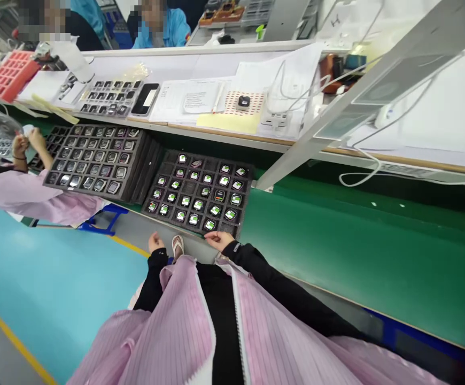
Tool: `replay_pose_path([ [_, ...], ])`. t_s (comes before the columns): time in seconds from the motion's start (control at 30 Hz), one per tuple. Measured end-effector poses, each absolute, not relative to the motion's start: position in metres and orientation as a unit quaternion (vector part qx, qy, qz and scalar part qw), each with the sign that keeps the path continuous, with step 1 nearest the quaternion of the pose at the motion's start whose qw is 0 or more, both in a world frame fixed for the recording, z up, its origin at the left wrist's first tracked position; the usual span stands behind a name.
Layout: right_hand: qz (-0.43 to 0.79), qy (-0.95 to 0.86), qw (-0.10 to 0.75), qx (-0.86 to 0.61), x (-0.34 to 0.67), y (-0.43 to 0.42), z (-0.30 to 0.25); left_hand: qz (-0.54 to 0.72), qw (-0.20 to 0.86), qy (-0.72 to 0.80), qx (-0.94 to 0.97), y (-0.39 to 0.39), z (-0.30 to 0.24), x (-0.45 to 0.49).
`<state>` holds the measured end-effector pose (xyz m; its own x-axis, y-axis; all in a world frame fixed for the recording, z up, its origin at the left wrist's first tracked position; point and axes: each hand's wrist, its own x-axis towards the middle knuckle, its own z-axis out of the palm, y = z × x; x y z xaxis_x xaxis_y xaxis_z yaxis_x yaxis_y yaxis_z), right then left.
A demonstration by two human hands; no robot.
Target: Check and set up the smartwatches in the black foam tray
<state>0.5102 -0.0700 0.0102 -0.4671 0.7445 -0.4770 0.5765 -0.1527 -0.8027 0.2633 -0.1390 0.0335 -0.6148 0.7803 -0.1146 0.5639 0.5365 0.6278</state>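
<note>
Tray (233,229) of small screened units sits at the green bench's (336,240) near edge, within reach — your right hand (219,239) rests fingers on its front rim, probably steadying it, grip unclear; left hand (156,243) hangs off-bench, fingers unreadable.

The black tray (200,192) at centre looks like matt foam or soft plastic, dull throughout. The small screens (194,219) in it are glossy glass, catching light. The second tray (96,160) to its left holds darker faces with the same shine. The belt (336,251) at right is matt green, a smooth rubbery sheet. The coat (176,331) at the bottom is thin pink striped cloth; the sleeves (280,289) are black cloth. The floor (48,267) at lower left is smooth, faintly glossy blue. The crate (10,75) at upper left is red plastic. The sheets (192,99) above are matt white paper. The rail (336,120) at upper right is dull grey metal.
</note>
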Motion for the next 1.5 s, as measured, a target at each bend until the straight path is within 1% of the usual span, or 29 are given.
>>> replay_pose_path([
  [0.07,0.539,-0.682,0.049,-0.492,0.492,-0.055,0.015,0.294,0.179,0.861,0.374,-0.131,0.026,0.264],
  [0.17,0.489,-0.730,0.028,-0.477,0.460,-0.038,0.024,0.317,0.192,0.823,0.431,-0.104,0.019,0.267],
  [0.33,0.410,-0.772,0.012,-0.486,0.418,-0.025,0.034,0.262,0.257,0.778,0.509,-0.067,0.008,0.264],
  [0.67,0.328,-0.755,-0.042,-0.567,0.379,-0.007,0.031,0.204,0.313,0.690,0.619,-0.054,-0.003,0.236],
  [0.87,0.303,-0.749,-0.038,-0.588,0.375,-0.019,0.034,0.175,0.366,0.644,0.649,-0.038,-0.004,0.226],
  [1.1,0.275,-0.755,-0.023,-0.595,0.372,-0.031,0.028,0.189,0.432,0.596,0.650,-0.040,-0.008,0.211],
  [1.27,0.260,-0.778,-0.014,-0.572,0.374,-0.028,0.023,0.204,0.458,0.564,0.656,-0.044,-0.004,0.207],
  [1.5,0.241,-0.806,-0.017,-0.540,0.368,-0.033,0.017,0.239,0.472,0.564,0.634,-0.047,-0.002,0.205],
])
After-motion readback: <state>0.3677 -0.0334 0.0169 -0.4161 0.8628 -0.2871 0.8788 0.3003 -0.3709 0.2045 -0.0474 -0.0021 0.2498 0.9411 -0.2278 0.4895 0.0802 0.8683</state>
